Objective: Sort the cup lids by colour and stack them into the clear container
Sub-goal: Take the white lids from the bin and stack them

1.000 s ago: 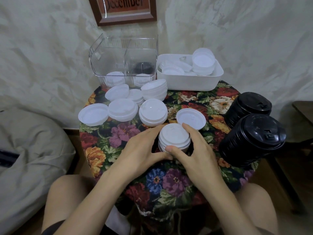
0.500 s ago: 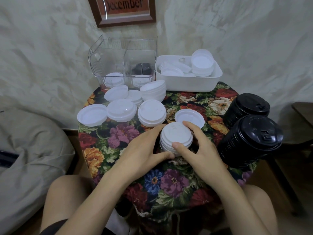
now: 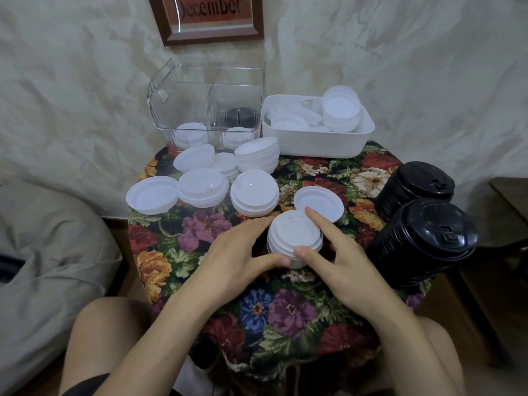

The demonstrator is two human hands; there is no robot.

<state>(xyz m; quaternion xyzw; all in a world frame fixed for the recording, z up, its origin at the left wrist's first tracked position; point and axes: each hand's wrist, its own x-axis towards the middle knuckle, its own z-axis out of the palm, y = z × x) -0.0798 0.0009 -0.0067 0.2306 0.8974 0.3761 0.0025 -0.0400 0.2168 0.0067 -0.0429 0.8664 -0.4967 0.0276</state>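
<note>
I hold a short stack of white lids (image 3: 294, 232) between both hands, in front of the clear container (image 3: 183, 110) and well apart from it. My left hand (image 3: 237, 252) curls round the stack's left side, thumb at its near edge. My right hand (image 3: 340, 267) pinches it, thumb on the near rim and forefinger on the top lid. The clear container is divided; a low pile of white lids (image 3: 191, 134) sits at the front of each side, with black lids (image 3: 238, 117) behind on the right. Just right of the container, a white tub (image 3: 314, 142) holds more white lids. Two black lid stacks (image 3: 423, 241) sit tilted, forward and right of the container.
</note>
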